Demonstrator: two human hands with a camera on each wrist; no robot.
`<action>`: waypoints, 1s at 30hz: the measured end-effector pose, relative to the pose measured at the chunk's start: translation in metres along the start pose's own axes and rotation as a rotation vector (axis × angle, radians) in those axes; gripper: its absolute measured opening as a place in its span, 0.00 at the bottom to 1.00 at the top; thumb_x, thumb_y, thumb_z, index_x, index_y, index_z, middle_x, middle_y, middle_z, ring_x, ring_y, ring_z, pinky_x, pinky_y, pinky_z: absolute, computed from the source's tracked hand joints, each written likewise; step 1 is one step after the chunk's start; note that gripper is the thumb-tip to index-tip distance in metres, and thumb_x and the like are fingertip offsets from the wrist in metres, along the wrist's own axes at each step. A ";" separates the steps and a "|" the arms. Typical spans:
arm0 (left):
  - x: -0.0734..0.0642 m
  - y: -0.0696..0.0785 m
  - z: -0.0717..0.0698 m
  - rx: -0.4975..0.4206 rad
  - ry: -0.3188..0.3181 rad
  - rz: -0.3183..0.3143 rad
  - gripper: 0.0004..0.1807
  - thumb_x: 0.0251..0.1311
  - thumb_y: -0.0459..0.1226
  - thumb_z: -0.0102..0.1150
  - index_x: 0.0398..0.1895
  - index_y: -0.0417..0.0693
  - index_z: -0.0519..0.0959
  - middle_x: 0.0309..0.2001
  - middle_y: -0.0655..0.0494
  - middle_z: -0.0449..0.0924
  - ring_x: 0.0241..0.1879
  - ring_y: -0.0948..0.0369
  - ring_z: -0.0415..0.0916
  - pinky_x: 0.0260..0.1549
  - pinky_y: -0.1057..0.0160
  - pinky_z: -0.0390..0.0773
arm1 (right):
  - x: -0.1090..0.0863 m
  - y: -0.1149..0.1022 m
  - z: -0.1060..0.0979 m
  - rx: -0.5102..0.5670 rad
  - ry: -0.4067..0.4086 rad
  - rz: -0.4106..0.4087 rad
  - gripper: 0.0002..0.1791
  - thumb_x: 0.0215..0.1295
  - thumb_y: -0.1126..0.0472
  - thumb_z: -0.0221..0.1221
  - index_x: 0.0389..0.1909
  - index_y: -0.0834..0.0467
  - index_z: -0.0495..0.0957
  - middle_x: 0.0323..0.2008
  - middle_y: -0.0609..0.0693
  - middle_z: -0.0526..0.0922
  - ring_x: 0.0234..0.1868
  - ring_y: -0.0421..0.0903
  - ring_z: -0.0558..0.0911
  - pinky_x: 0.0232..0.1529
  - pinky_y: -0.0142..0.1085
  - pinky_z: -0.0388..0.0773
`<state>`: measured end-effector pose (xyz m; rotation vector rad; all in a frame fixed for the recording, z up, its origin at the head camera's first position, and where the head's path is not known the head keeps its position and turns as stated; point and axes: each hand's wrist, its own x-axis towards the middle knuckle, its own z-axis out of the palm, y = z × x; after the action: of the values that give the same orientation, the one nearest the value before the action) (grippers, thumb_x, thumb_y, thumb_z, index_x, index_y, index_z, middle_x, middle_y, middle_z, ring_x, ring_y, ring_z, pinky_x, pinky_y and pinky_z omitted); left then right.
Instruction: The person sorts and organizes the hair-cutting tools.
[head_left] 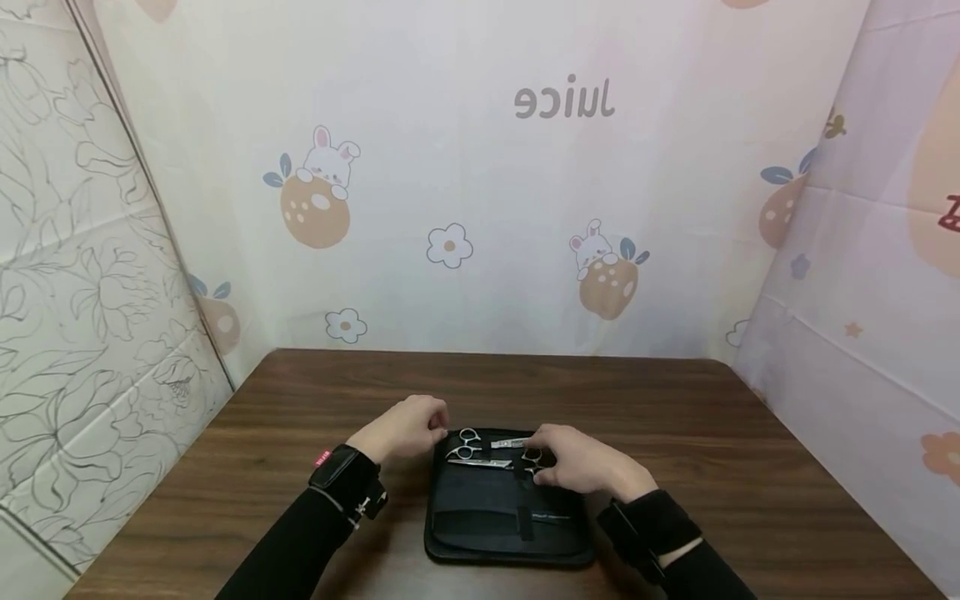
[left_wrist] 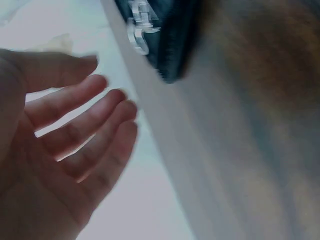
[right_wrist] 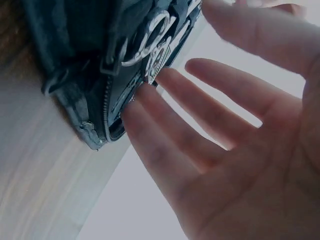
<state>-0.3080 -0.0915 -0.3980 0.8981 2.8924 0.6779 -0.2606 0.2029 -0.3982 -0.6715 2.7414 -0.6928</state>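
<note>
A black zip case (head_left: 480, 487) lies unfolded on the table, holding two pairs of hairdressing scissors. One pair (head_left: 480, 463) has its finger rings toward the left. The other, thinning scissors (head_left: 510, 443) with comb-like teeth in the right wrist view, points left, its rings partly hidden by my right hand (head_left: 581, 461). My right fingers are extended over the case, fingertips right at the scissors and the zipped edge. Beside the upper left corner of the case hovers my left hand (head_left: 408, 423), fingers loosely bent with nothing in them; the left wrist view shows it apart from the case.
Below the scissors, the case has a pocket (head_left: 480, 523) with a strap and a thin light edge showing. The brown wooden table (head_left: 675, 433) extends around it. Printed curtains (head_left: 480, 167) hang behind the table and along both sides.
</note>
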 end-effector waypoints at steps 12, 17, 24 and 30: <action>0.011 -0.012 0.023 0.012 -0.002 -0.095 0.12 0.65 0.36 0.67 0.48 0.40 0.84 0.41 0.49 0.82 0.43 0.52 0.81 0.47 0.48 0.79 | 0.021 0.028 -0.012 -0.104 0.121 0.053 0.17 0.67 0.74 0.58 0.55 0.64 0.83 0.51 0.57 0.83 0.54 0.58 0.82 0.53 0.53 0.78; 0.017 -0.015 0.022 -0.010 -0.026 -0.106 0.11 0.64 0.36 0.68 0.46 0.39 0.85 0.41 0.49 0.83 0.42 0.53 0.80 0.47 0.49 0.79 | 0.026 0.038 -0.014 -0.109 0.098 0.098 0.16 0.66 0.73 0.62 0.54 0.65 0.83 0.49 0.59 0.85 0.54 0.59 0.82 0.54 0.54 0.78; 0.023 -0.018 0.020 -0.060 -0.065 -0.166 0.12 0.59 0.37 0.72 0.43 0.40 0.84 0.39 0.51 0.82 0.39 0.55 0.78 0.46 0.50 0.78 | 0.033 0.044 -0.015 -0.131 0.079 0.114 0.13 0.62 0.69 0.68 0.47 0.66 0.84 0.41 0.56 0.85 0.45 0.54 0.83 0.49 0.51 0.80; 0.027 -0.014 0.019 -0.033 -0.087 -0.122 0.11 0.56 0.35 0.74 0.38 0.41 0.81 0.35 0.53 0.79 0.36 0.57 0.76 0.43 0.55 0.78 | 0.040 0.045 -0.019 -0.099 0.045 0.172 0.18 0.56 0.64 0.74 0.47 0.63 0.83 0.40 0.53 0.83 0.42 0.50 0.81 0.49 0.51 0.78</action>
<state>-0.3351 -0.0796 -0.4183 0.7213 2.8230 0.6570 -0.3176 0.2258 -0.4088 -0.4371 2.8479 -0.5428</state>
